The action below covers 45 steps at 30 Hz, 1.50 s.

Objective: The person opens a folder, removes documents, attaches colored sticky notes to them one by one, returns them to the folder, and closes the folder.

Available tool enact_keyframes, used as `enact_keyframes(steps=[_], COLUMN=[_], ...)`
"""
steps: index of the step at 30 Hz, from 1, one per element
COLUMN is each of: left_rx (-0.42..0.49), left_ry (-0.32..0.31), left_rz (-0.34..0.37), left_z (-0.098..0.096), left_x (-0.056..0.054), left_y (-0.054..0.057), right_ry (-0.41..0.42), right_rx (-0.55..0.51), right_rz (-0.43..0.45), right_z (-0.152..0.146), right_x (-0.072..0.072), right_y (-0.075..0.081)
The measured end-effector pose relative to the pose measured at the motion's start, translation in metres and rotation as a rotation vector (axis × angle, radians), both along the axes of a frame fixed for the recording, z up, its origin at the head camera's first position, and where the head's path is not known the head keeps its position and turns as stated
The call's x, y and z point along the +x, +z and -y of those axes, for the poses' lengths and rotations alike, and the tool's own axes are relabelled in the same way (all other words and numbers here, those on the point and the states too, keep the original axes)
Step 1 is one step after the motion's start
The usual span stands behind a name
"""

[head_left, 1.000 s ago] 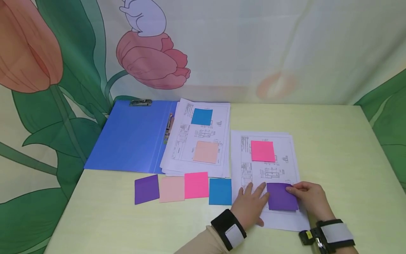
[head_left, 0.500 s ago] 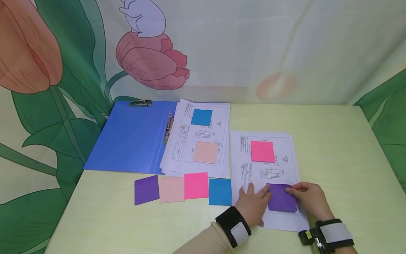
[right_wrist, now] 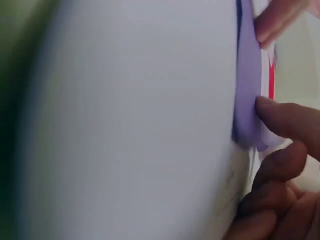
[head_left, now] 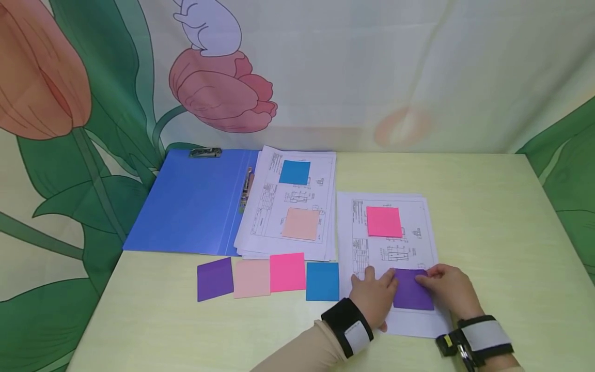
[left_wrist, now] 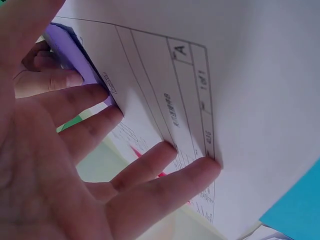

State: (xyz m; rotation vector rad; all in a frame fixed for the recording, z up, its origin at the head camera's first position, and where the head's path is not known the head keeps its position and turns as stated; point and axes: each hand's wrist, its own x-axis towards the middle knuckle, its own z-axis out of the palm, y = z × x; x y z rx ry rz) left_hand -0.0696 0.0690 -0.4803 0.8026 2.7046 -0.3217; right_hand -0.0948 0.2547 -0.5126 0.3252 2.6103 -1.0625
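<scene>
A purple sticky note lies on the lower part of a printed drawing sheet, below a hot pink note. My left hand rests on the sheet with fingers spread, fingertips at the purple note's left edge. In the left wrist view, the left fingers lie straight over the printed lines. My right hand holds the note's upper right corner, thumb on top and index finger at the edge. In the right wrist view, the right thumb touches the purple note, and the other fingers are curled.
Left of the sheet, a row of loose notes holds a purple, a pale pink, a hot pink and a blue one. Behind lies an open blue folder with a paper stack bearing two notes.
My left hand has slid slightly right, its fingertips now over the purple note's left edge. My right hand has shifted slightly left, and the note's right side looks flatter.
</scene>
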Motion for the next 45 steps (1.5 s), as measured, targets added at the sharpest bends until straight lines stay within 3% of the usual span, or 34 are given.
enact_keyframes(steps=[8,11,16,21,24,27,30,34,36,37,40,42,45], left_rx=[-0.007,0.003,0.1,0.21,0.259,0.295,0.327,0.385,0.431,0.47,0.648,0.816,1.125], left_ry=[0.018,0.014,0.002,-0.049,-0.055,-0.053,-0.063,-0.048,0.002,0.059,0.316,0.498,0.693], left_rz=[-0.006,-0.012,0.009,-0.041,-0.076,-0.062,-0.021,0.0,-0.013,-0.022,-0.004,0.085,0.329], left_z=[-0.003,-0.002,0.005,0.018,0.023,0.028,0.031,0.04,0.045,0.047,0.058,0.067,0.085], left_x=[-0.001,-0.001,0.0,0.003,0.0,-0.004,-0.006,-0.012,-0.012,-0.012,-0.008,-0.008,-0.014], left_y=[-0.002,-0.005,-0.011,-0.022,-0.024,-0.023,-0.022,-0.021,-0.02,-0.02,-0.015,-0.009,0.001], right_ry=[0.035,0.021,-0.021,0.02,0.028,0.007,-0.05,-0.105,-0.123,-0.141,-0.25,-0.348,-0.432], right_rx=[0.089,0.054,-0.044,-0.037,0.01,0.025,-0.071,-0.238,-0.263,-0.281,-0.399,-0.553,-0.767], right_rz=[0.069,0.093,0.112,0.079,0.107,0.16,0.203,0.195,0.143,0.096,-0.015,-0.063,-0.103], right_z=[-0.002,-0.005,-0.013,-0.019,-0.022,-0.024,-0.026,-0.015,-0.01,-0.009,-0.012,-0.016,-0.014], right_x=[-0.01,-0.015,-0.016,0.004,0.024,0.04,0.05,0.045,0.042,0.043,0.049,0.053,0.058], right_y=[0.005,0.005,0.005,0.017,0.027,0.032,0.03,0.023,0.021,0.018,0.007,-0.006,-0.019])
